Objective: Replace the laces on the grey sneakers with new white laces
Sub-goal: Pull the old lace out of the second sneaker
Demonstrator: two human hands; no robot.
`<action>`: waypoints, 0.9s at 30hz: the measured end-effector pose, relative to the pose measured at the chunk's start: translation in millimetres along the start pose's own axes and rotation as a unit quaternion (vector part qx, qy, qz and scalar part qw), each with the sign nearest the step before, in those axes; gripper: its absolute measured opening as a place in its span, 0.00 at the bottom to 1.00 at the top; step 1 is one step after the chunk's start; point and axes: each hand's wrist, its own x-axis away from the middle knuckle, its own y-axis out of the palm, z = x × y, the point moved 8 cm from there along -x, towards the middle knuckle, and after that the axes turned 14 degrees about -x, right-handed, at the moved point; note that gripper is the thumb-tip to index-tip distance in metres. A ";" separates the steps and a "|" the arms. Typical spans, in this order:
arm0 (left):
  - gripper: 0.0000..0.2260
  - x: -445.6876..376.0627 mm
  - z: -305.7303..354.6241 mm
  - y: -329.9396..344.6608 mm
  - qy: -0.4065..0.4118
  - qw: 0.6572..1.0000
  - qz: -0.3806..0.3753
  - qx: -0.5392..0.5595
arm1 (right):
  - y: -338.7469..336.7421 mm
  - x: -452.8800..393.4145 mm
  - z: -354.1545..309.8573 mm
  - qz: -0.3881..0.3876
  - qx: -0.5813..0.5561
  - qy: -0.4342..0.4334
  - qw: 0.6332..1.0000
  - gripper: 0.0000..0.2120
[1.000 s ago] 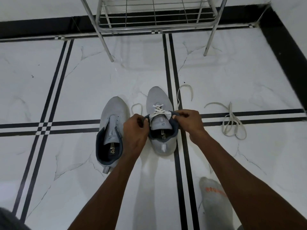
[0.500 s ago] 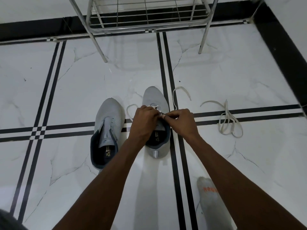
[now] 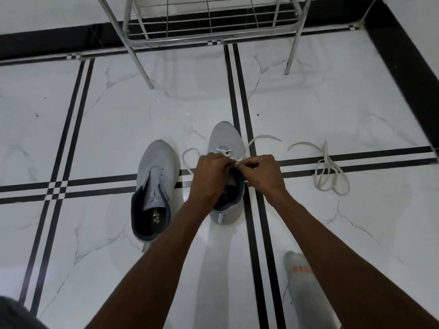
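Two grey sneakers stand side by side on the white floor. The left sneaker (image 3: 156, 176) has no lace and its tongue is bare. The right sneaker (image 3: 225, 138) carries a white lace (image 3: 224, 151) crossed through its front eyelets. My left hand (image 3: 210, 176) and my right hand (image 3: 263, 174) meet over this shoe's tongue, both pinching the lace, fingertips touching. One loose lace end loops on the floor to the left (image 3: 190, 160), the other trails right (image 3: 263, 138). My hands hide the middle eyelets.
A second loose white lace (image 3: 329, 172) lies coiled on the floor to the right. A metal wire rack (image 3: 209, 17) stands on thin legs at the back. My foot in a grey sock (image 3: 297, 271) rests at the lower right. A black skirting lines the walls.
My hands have come together from the collar's sides to the middle of the right sneaker's lacing. The view has shifted slightly.
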 end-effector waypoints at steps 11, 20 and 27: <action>0.10 22.4 -65.6 -42.3 -0.226 0.959 0.156 0.070 | -4.4 3.1 -5.4 0.008 0.005 -0.006 1.000 0.09; 0.07 4.3 -30.8 -13.7 -0.107 0.991 0.080 0.026 | -0.3 2.5 -9.0 0.002 0.015 -0.022 1.000 0.10; 0.14 48.6 -151.4 -43.8 -0.472 0.860 0.145 0.128 | -6.8 4.6 -8.3 0.011 0.042 -0.029 0.999 0.09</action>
